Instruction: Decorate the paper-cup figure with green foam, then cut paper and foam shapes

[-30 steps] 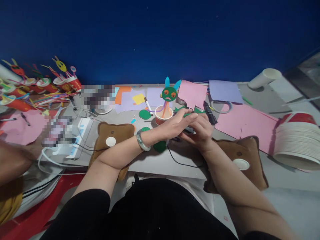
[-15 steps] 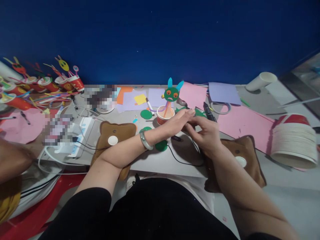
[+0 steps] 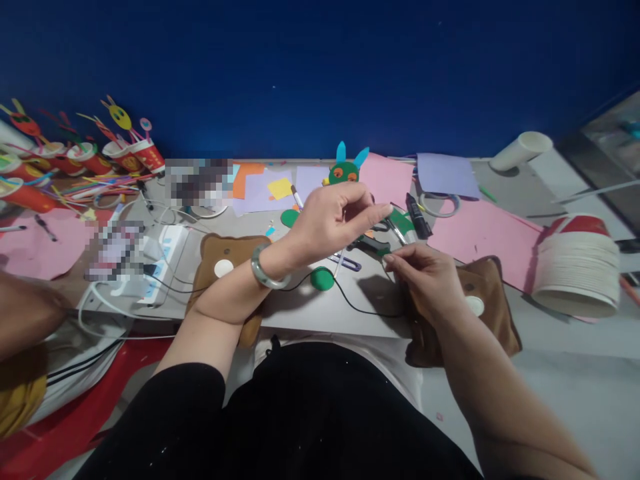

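Note:
My left hand [image 3: 333, 217], with a jade-like bangle [image 3: 265, 267] at its wrist, is raised over the table with fingers curled and thumb forward; anything in its fingertips is too small to make out. Lower and to the right, my right hand [image 3: 430, 277] pinches thumb against fingers on something I cannot make out. A slim dark and silvery tool [image 3: 397, 230] lies between the hands. Behind my left hand, a green paper face [image 3: 344, 173] with blue ears and orange eyes is partly covered. A green paper disc [image 3: 323, 278] lies below my hands.
Brown bear-shaped cushions [image 3: 213, 257] flank my arms. Pink paper [image 3: 490, 243], a black marker [image 3: 419, 217] and stacked paper cups [image 3: 575, 270] are on the right. On the left are a power strip [image 3: 165, 260], red cups [image 3: 147, 157] with paper figures and another person's arm [image 3: 30, 310].
My hands have moved apart: the left rose and shifted left, the right dropped slightly. The dark tool and a purple looped thing show more, while the paper face's lower part is now covered.

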`<control>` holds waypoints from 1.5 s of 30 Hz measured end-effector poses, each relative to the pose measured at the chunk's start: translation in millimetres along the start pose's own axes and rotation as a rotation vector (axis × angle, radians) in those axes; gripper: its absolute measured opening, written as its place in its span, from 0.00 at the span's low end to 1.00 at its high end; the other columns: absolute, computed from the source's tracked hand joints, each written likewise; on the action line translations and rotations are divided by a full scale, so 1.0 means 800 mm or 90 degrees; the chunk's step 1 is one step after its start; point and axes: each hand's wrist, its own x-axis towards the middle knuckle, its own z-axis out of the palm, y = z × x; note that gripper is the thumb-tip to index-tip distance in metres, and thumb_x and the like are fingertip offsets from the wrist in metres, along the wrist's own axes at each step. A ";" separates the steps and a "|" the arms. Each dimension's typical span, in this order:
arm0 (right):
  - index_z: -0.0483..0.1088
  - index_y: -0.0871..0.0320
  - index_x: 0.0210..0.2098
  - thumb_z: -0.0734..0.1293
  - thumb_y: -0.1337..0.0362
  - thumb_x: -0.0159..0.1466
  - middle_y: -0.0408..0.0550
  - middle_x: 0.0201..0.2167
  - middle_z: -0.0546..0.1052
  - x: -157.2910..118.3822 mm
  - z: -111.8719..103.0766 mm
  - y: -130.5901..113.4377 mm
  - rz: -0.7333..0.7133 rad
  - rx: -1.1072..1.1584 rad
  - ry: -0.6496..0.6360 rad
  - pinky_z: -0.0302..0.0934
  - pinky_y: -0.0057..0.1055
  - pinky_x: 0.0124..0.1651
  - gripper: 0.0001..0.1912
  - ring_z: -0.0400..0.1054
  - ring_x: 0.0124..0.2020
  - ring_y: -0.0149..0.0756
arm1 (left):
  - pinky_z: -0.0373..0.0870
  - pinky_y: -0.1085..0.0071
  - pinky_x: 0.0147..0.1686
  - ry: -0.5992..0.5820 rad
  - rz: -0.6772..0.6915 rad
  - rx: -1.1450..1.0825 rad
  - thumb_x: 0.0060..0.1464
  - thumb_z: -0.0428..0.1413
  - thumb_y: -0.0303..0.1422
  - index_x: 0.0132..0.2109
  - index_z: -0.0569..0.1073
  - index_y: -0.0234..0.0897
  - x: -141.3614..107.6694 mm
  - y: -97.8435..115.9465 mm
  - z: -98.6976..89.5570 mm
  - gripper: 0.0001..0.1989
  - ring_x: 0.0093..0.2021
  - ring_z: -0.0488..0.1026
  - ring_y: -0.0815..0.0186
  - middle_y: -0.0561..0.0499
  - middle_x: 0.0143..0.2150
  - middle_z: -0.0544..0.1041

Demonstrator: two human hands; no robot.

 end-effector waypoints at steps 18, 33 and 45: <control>0.71 0.57 0.29 0.75 0.41 0.60 0.43 0.22 0.75 -0.033 0.028 0.003 0.180 0.040 -0.177 0.57 0.25 0.20 0.25 0.63 0.17 0.27 | 0.66 0.75 0.28 -0.296 -0.282 -0.189 0.61 0.57 0.32 0.40 0.73 0.34 -0.070 -0.068 0.061 0.04 0.26 0.72 0.72 0.56 0.28 0.75; 0.67 0.54 0.29 0.66 0.49 0.64 0.41 0.19 0.71 -0.033 0.044 0.016 0.147 -0.138 -0.247 0.55 0.29 0.23 0.16 0.62 0.18 0.30 | 0.63 0.74 0.34 -0.382 -0.232 0.010 0.55 0.57 0.25 0.34 0.79 0.33 -0.064 -0.092 0.061 0.06 0.31 0.71 0.70 0.53 0.29 0.78; 0.74 0.55 0.33 0.66 0.57 0.65 0.49 0.24 0.79 0.031 -0.030 -0.018 -0.042 -0.484 -0.103 0.62 0.37 0.33 0.09 0.70 0.25 0.40 | 0.61 0.71 0.33 -0.373 -0.191 0.237 0.56 0.58 0.29 0.38 0.84 0.34 -0.065 -0.095 0.058 0.09 0.31 0.72 0.66 0.48 0.33 0.83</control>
